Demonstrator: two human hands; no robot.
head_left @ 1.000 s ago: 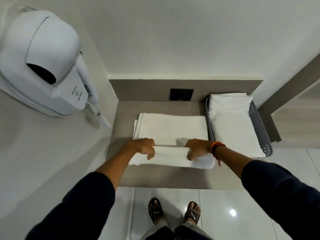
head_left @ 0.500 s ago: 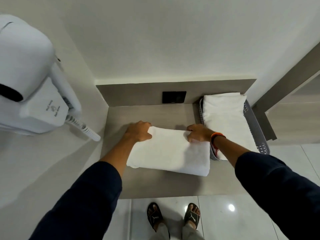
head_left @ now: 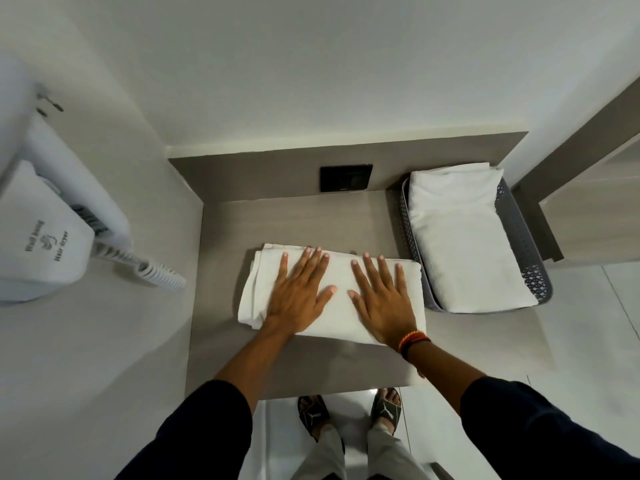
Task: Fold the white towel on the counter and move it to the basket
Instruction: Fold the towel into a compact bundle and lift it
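A white towel (head_left: 341,271) lies folded into a thick rectangle on the grey counter (head_left: 298,220). My left hand (head_left: 299,289) rests flat on its left half, fingers spread. My right hand (head_left: 382,299), with an orange wristband, lies flat on its right half, fingers spread too. Neither hand grips the cloth. Right of the towel stands a grey perforated basket (head_left: 519,233), its left wall close to the towel's right edge. Another folded white towel (head_left: 460,244) fills the basket.
A white wall-mounted hair dryer (head_left: 45,233) with a coiled cord (head_left: 156,271) hangs on the left wall. A black socket plate (head_left: 345,177) sits on the back panel. The counter's front edge is above my sandalled feet (head_left: 349,412). A wooden ledge (head_left: 588,202) runs at right.
The near edge of the towel was folded over to the far side. My hands then let go of the edge and now lie flat on top of the folded towel.
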